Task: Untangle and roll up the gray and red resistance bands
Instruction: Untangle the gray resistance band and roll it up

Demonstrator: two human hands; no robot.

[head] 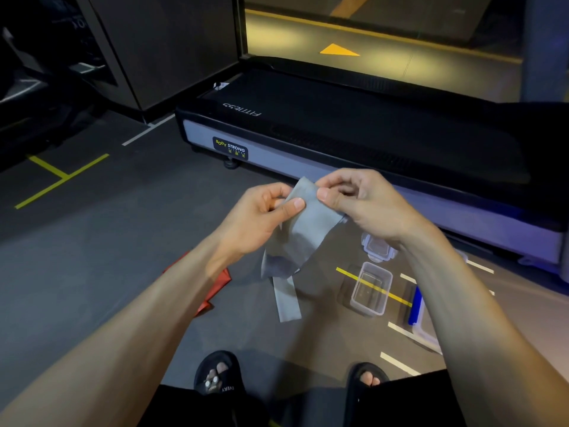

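**Head view: both hands holding the gray band up over the floor**

Head camera is looking down at two bare forearms reaching forward. The left hand (261, 211) is pinching the upper left edge of the gray band (300, 235) between thumb and curled fingers, and the right hand (360, 201) is pinching the upper right edge the same way, so each grip is closed on the band. The band is hanging between them, folding over itself lower down, with one flat tail trailing toward the floor (92, 257). The red band (215, 288) is lying on the floor beneath the left forearm, partly hidden by it. To the right, a clear plastic box (371, 289) is sitting open on the floor, with its clip lid (377, 246) just beyond it. A treadmill (338, 134) is standing across the floor ahead. Two feet in black sandals (217, 372) are showing at the bottom edge.
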